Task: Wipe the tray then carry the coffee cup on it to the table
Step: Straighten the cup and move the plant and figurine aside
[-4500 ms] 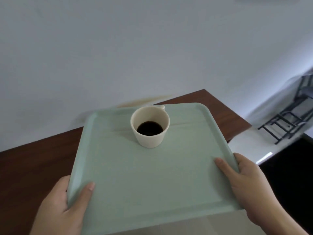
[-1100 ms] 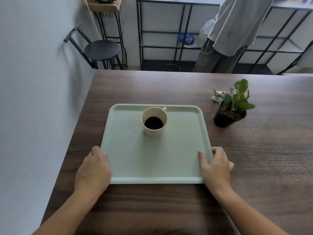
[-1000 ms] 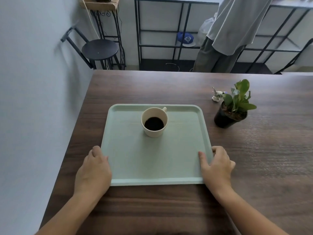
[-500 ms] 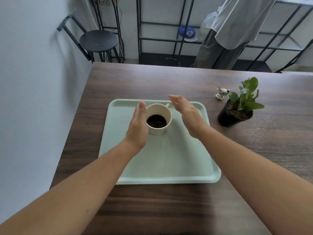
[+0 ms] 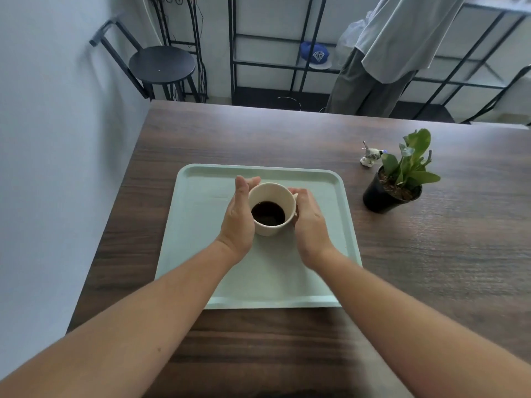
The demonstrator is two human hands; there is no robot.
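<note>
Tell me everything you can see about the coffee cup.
The coffee cup is cream, smooth and round. It stands upright on the pale green tray, toward its far half, and holds dark coffee well below the rim. The left hand and right hand cup its sides.

A few seconds ago both hands carry the tray (image 5: 201,225) in the air. Now it lies flat on the table (image 5: 431,268). A second ago the hands hold its near corners. Half a second ago they are open beside the coffee cup (image 5: 271,209), not touching it. Now the left hand (image 5: 238,219) and the right hand (image 5: 309,222) press against its two sides. The view sits a little closer too.
</note>
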